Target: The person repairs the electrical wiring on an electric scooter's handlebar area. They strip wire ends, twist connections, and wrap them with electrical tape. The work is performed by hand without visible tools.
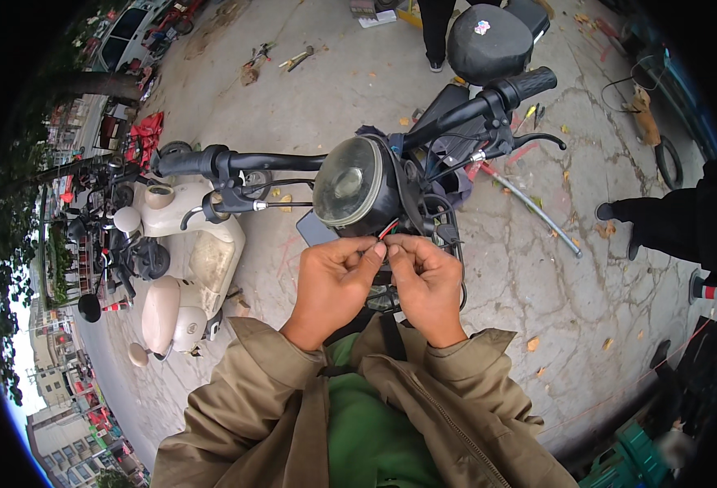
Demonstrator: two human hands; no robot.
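A black handlebar [269,163] with a round headlamp [349,183] spans the middle of the head view. Just below the lamp hangs a short bundle of red, white and dark wires [389,228]. My left hand [334,289] pinches the wire end between thumb and fingers, and my right hand [424,289] pinches it from the other side, their fingertips close together. Brake levers [550,138] and cables run along both sides of the lamp. The exact wire ends are hidden by my fingers.
A cream scooter [196,228] stands left among other two-wheelers. A metal pipe [533,210] lies right of the handlebar, near a black seat [489,45]. Two people's dark legs [651,224] [436,28] show at right and top. Small tools [293,61] lie on the pavement.
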